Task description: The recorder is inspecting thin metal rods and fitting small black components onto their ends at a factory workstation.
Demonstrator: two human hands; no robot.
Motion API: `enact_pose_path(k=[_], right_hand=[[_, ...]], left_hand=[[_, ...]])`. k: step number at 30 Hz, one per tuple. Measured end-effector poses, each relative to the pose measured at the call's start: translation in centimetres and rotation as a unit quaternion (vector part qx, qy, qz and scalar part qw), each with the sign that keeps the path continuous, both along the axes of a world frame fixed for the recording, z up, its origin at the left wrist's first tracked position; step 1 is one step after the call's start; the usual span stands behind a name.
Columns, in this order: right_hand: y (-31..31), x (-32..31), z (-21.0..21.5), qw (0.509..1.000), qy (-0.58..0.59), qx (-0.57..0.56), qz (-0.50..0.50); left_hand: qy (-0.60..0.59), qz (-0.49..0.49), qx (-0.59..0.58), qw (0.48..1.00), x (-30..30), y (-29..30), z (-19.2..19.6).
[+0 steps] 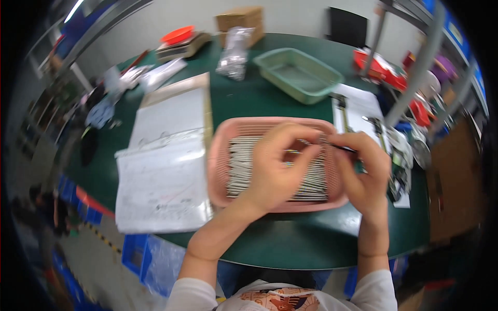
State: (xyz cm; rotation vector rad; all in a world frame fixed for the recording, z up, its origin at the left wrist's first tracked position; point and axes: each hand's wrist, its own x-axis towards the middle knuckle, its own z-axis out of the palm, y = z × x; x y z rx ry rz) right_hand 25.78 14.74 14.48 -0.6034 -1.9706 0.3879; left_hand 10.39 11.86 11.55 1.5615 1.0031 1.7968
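Note:
A pink plastic basket stands at the table's near middle, holding rows of many thin silvery metal rods. Over it my left hand is closed in a pinch at thumb and forefinger, around a small shiny piece too blurred to name. My right hand is closed too, its thumb and forefinger on a thin dark stick that slants down to the right. The fingertips of both hands nearly meet above the basket's right part. My hands cover part of the rods.
Left of the basket lies an open folder with papers. A green tray sits behind it. Calipers rest on paper at the right. Farther back are a clear plastic bag, a cardboard box and a scale with a red dish.

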Motion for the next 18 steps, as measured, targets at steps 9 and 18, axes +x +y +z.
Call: enact_pose_path(k=[9, 18], right_hand=[[-0.5, 1.3, -0.9, 0.993, 0.054, 0.092, -0.052], [-0.2, 0.2, -1.1, 0.989, 0.075, 0.114, -0.059]], left_hand=[[-0.039, -0.074, -0.006, 0.996, 1.6, -1.1, 1.0], [-0.047, -0.099, 0.003, 0.994, 0.8, -1.2, 1.0]])
